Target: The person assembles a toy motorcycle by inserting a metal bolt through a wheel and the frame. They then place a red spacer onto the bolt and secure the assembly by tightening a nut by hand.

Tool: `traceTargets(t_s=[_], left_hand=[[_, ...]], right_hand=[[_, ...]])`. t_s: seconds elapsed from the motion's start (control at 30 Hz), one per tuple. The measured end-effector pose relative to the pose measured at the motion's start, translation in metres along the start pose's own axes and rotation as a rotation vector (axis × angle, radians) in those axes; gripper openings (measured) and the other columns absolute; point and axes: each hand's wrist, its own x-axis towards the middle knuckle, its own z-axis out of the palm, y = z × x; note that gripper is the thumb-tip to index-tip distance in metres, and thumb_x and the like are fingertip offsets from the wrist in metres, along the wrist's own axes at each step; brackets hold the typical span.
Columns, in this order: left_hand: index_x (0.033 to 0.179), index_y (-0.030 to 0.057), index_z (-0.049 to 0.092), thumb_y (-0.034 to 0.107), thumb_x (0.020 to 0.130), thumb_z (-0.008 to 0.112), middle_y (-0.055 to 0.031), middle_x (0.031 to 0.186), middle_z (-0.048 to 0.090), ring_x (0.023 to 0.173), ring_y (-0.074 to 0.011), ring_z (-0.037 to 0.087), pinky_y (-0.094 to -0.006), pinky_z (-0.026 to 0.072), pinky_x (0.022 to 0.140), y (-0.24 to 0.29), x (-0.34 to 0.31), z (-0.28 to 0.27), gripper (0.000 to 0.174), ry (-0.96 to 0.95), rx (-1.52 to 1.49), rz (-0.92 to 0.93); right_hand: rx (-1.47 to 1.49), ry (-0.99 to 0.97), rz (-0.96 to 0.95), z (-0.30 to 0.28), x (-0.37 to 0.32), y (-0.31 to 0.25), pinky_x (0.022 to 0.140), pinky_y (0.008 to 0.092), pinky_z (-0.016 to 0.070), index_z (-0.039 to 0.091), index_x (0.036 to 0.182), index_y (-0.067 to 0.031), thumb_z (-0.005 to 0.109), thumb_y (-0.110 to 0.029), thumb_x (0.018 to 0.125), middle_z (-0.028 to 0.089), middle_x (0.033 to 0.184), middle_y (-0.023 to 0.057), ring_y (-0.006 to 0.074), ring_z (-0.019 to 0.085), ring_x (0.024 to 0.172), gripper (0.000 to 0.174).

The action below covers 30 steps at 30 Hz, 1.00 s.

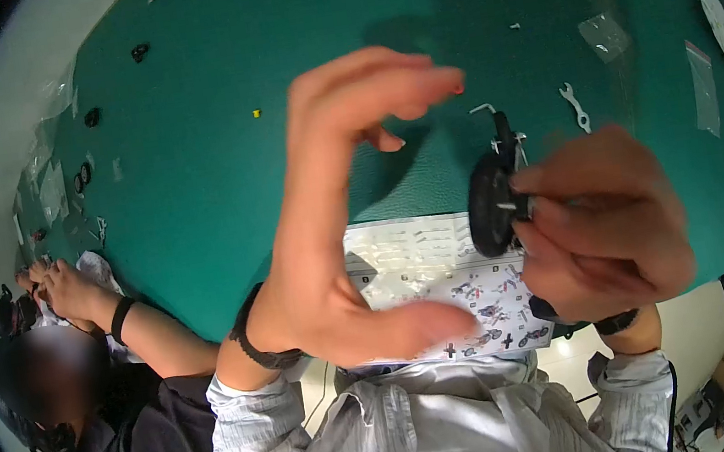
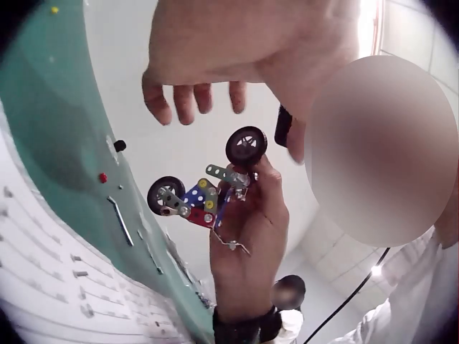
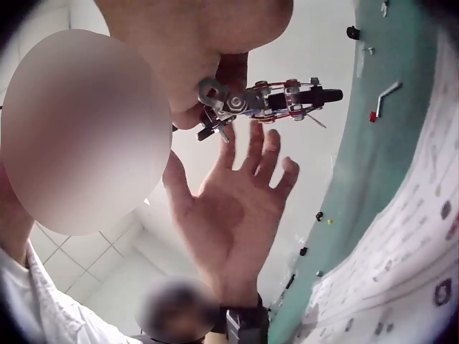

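My right hand (image 1: 608,228) pinches a small toy motorcycle (image 2: 203,193) between thumb and fingers, up above the table. It is built of perforated red, blue, yellow and grey plates bolted together, with two black-tyred wheels and bent-wire handlebars. In the head view it appears nearly end-on, one wheel (image 1: 491,205) toward the camera. Across from it my left hand (image 1: 308,206) is raised, thumb and fingers spread wide around bare air. From the right wrist view, the left palm (image 3: 229,208) faces the motorcycle with nothing in it.
Below the hands lies a printed instruction sheet (image 1: 418,292) on the green table. Beyond are a hex key (image 1: 482,108), a small wrench (image 1: 577,108), a yellow piece (image 1: 256,113) and plastic bags (image 1: 604,37). Another person's hands (image 1: 66,291) work at the left edge, near loose wheels (image 1: 82,177).
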Motion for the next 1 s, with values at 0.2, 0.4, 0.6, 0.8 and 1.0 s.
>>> traceTargets(t_s=[0.2, 0.4, 0.6, 0.8, 1.0], left_hand=[[0.135, 0.0007, 0.044, 0.017, 0.081, 0.076, -0.0206, 0.128, 0.051, 0.112, -0.0264, 0.054, -0.0362, 0.0415, 0.092, -0.012, -0.004, 0.005, 0.064, -0.038, -0.038, 0.065], [0.118, 0.0035, 0.059, 0.033, 0.077, 0.078, -0.0212, 0.128, 0.052, 0.107, -0.0267, 0.054, -0.0402, 0.0415, 0.090, -0.002, 0.002, -0.009, 0.054, -0.117, -0.087, 0.084], [0.087, 0.0062, 0.071, 0.063, 0.093, 0.052, -0.0121, 0.103, 0.057, 0.080, -0.0203, 0.050, -0.0368, 0.0368, 0.070, 0.008, -0.005, -0.012, 0.060, -0.056, -0.338, 0.212], [0.094, -0.0031, 0.070, 0.066, 0.099, 0.029, -0.0041, 0.071, 0.050, 0.061, -0.0165, 0.047, -0.0295, 0.0356, 0.063, 0.002, -0.006, -0.018, 0.081, -0.054, -0.266, 0.241], [0.107, -0.0074, 0.070, 0.050, 0.100, 0.039, -0.0028, 0.064, 0.050, 0.054, -0.0141, 0.045, -0.0279, 0.0341, 0.051, 0.026, -0.004, -0.001, 0.065, 0.142, 0.057, -0.165]], right_hand=[[0.007, -0.028, -0.014, -0.003, -0.003, 0.002, 0.057, 0.0306, 0.0491, 0.063, 0.090, -0.0019, 0.078, 0.005, 0.072, 0.068, 0.094, 0.0218, 0.0245, 0.064, 0.071, 0.024], [-0.005, -0.055, -0.026, -0.006, 0.000, 0.000, 0.056, 0.0306, 0.0489, 0.063, 0.090, -0.0006, 0.077, 0.007, 0.070, 0.069, 0.095, 0.0232, 0.0252, 0.065, 0.072, 0.025], [-0.037, -0.030, -0.003, -0.004, -0.001, -0.002, 0.055, 0.0297, 0.0485, 0.064, 0.091, 0.0010, 0.077, 0.009, 0.068, 0.069, 0.090, 0.0233, 0.0258, 0.065, 0.069, 0.027], [-0.118, 0.049, -0.117, 0.004, -0.005, 0.008, 0.053, 0.0298, 0.0484, 0.065, 0.089, 0.0025, 0.078, 0.011, 0.061, 0.069, 0.089, 0.0234, 0.0261, 0.065, 0.069, 0.032], [-0.160, -0.002, -0.168, 0.002, -0.005, 0.008, 0.053, 0.0301, 0.0487, 0.065, 0.087, 0.0039, 0.077, 0.013, 0.060, 0.069, 0.090, 0.0228, 0.0257, 0.066, 0.070, 0.030]])
